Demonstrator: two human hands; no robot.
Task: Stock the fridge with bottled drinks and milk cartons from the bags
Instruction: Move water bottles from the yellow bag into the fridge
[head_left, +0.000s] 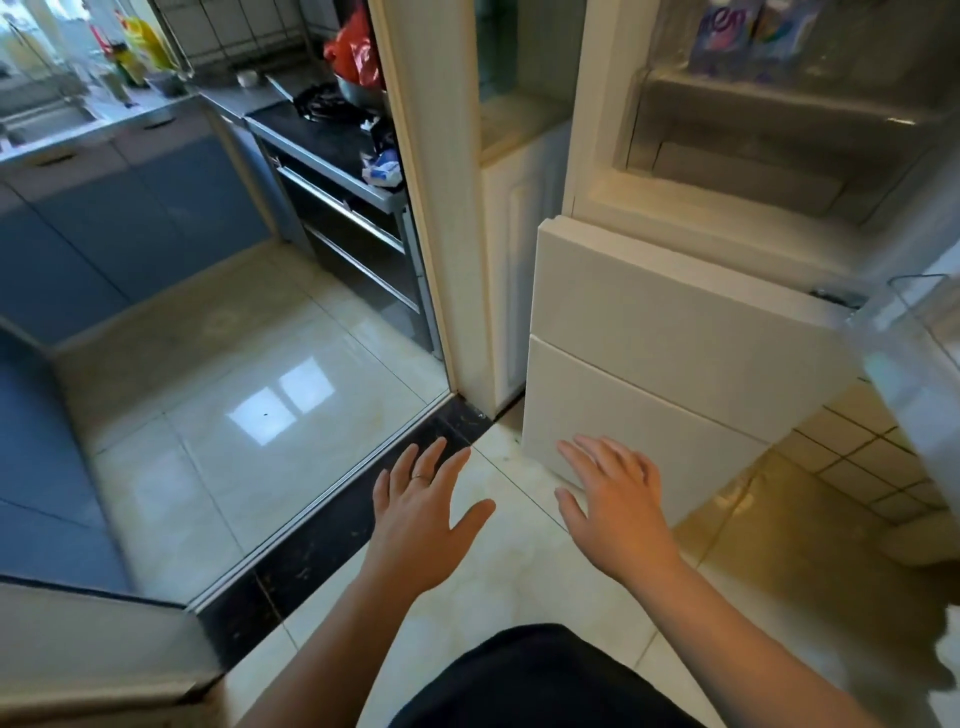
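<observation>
The cream fridge (665, 332) stands at the right with its upper compartment open and its two lower drawers closed. Milk cartons (748, 36) with blue and purple print sit on an upper shelf inside. A clear door bin (914, 364) of the open fridge door shows at the far right edge. My left hand (421, 514) hovers over the floor with fingers spread and a ring on one finger, holding nothing. My right hand (618, 499) is stretched out flat in front of the lowest drawer, also empty. No bags are in view.
A doorway with a dark threshold strip (332, 525) leads left into a kitchen with blue cabinets (130, 218), a stove (332, 135) and a red plastic bag (353, 52). A white door frame (441, 208) stands between kitchen and fridge. The floor is glossy tile.
</observation>
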